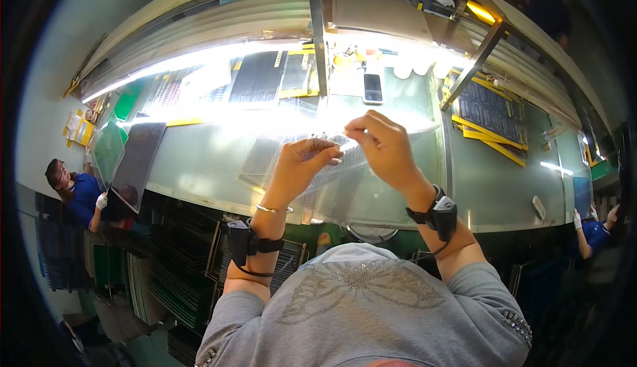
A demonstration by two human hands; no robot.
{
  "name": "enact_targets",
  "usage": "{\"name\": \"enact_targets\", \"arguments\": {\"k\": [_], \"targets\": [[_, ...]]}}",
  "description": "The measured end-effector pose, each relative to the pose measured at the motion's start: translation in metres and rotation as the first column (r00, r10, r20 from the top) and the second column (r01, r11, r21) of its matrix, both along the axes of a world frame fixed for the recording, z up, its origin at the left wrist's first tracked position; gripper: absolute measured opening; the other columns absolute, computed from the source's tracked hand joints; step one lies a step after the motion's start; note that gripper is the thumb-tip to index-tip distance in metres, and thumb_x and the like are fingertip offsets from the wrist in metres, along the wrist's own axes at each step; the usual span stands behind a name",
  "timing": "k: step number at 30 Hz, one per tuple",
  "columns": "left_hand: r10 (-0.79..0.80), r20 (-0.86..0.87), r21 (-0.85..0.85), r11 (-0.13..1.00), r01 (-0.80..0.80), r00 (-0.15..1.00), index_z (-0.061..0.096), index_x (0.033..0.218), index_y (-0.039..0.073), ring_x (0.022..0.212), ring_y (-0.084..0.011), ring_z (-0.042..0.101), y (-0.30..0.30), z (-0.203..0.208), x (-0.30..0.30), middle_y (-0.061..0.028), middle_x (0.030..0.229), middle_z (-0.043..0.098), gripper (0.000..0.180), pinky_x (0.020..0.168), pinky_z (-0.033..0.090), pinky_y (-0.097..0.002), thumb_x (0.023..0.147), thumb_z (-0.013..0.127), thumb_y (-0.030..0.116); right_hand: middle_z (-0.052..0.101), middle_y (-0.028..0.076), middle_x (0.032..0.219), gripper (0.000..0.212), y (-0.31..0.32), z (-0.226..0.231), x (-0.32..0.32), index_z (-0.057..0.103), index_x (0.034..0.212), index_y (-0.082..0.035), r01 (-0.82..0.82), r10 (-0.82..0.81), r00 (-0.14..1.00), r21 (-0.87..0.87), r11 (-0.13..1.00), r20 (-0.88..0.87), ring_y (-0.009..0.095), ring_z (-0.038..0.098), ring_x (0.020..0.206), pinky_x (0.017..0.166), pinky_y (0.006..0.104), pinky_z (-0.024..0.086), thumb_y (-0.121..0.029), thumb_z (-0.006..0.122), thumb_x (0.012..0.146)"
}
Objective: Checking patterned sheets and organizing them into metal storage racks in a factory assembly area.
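Over the frosted glass table my left hand [302, 163] is closed, thumb against curled fingers, at a clear, finely patterned plastic sheet [262, 158]. My right hand [385, 146] is closed in a pinch just to the right, its fingertips near the left ones. Glare washes out the gap between the hands, so whatever the right fingers hold does not show. Part of the sheet spreads under and to the left of my left hand. Beyond the hands a phone [373, 89] lies on the table.
Dark printed panels with yellow borders [491, 115] are stacked at the right. More dark sheets [255, 77] lie along the back under bright tube lights. A metal post [317, 38] rises from the table. Co-workers in blue handle panels at far left [83, 194] and far right [595, 237].
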State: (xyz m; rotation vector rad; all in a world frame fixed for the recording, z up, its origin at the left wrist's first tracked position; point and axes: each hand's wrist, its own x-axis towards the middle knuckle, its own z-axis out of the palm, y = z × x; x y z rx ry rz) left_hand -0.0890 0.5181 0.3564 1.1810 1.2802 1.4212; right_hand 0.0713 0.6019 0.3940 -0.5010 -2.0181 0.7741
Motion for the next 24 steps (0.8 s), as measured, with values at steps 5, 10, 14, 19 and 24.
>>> {"name": "enact_targets", "arguments": {"k": [5, 10, 14, 19, 24], "targets": [[0.104, 0.046, -0.049, 0.994, -0.101, 0.994, 0.064, 0.084, -0.006, 0.065, -0.0122, 0.062, 0.002, 0.008, 0.028, -0.0089, 0.073, 0.065, 0.019, 0.063, 0.052, -0.0237, 0.083, 0.062, 0.012, 0.053, 0.010, 0.081, 0.016, -0.006, -0.016, 0.011, 0.058, 0.086, 0.002, -0.004, 0.005, 1.000, 0.063, 0.998, -0.023, 0.017, 0.056, 0.068, 0.060, 0.0268, 0.047, 0.010, 0.054, 0.073], [0.175, 0.054, -0.049, 0.984, -0.173, 0.983, 0.063, 0.084, -0.008, 0.062, -0.0148, 0.063, 0.008, 0.005, 0.058, -0.0115, 0.073, 0.065, 0.021, 0.060, 0.053, -0.0248, 0.084, 0.062, 0.013, 0.052, 0.006, 0.085, 0.011, -0.009, -0.020, 0.025, 0.055, 0.080, -0.003, 0.089, -0.079, 0.989, 0.078, 0.993, -0.124, 0.024, 0.058, 0.067, 0.056, 0.0332, 0.045, 0.004, 0.059, 0.072], [0.275, -0.441, 0.015, 0.954, -0.300, 0.854, 0.064, 0.084, -0.007, 0.061, -0.0137, 0.063, 0.017, 0.007, 0.072, -0.0109, 0.073, 0.065, 0.020, 0.058, 0.052, -0.0233, 0.083, 0.061, 0.012, 0.050, 0.007, 0.083, 0.009, -0.013, -0.022, 0.044, 0.053, 0.079, -0.003, 0.095, -0.094, 0.995, 0.027, 0.995, -0.041, 0.026, 0.056, 0.065, 0.060, 0.0341, 0.044, 0.003, 0.057, 0.075], [0.196, -0.199, -0.017, 0.979, -0.204, 0.960, 0.062, 0.092, -0.006, 0.063, -0.0147, 0.065, 0.027, 0.014, 0.073, -0.0131, 0.073, 0.066, 0.022, 0.055, 0.049, -0.0223, 0.081, 0.061, 0.013, 0.048, 0.008, 0.072, 0.015, 0.010, -0.021, 0.070, 0.053, 0.086, -0.003, -0.068, 0.045, 0.996, -0.304, 0.950, -0.082, 0.019, 0.048, 0.063, 0.059, 0.0295, 0.040, -0.008, 0.064, 0.076], [-0.136, -0.362, -0.073, 0.990, 0.118, 0.922, 0.058, 0.098, -0.007, 0.071, -0.0160, 0.065, 0.042, 0.029, 0.106, -0.0108, 0.082, 0.066, 0.021, 0.056, 0.050, -0.0231, 0.085, 0.056, 0.009, 0.058, 0.010, 0.085, 0.040, 0.014, -0.012, 0.112, 0.053, 0.101, -0.006, 0.190, -0.190, 0.981, -0.009, 0.982, -0.028, 0.023, 0.057, 0.073, 0.068, 0.0314, 0.047, -0.019, 0.074, 0.070]]}}
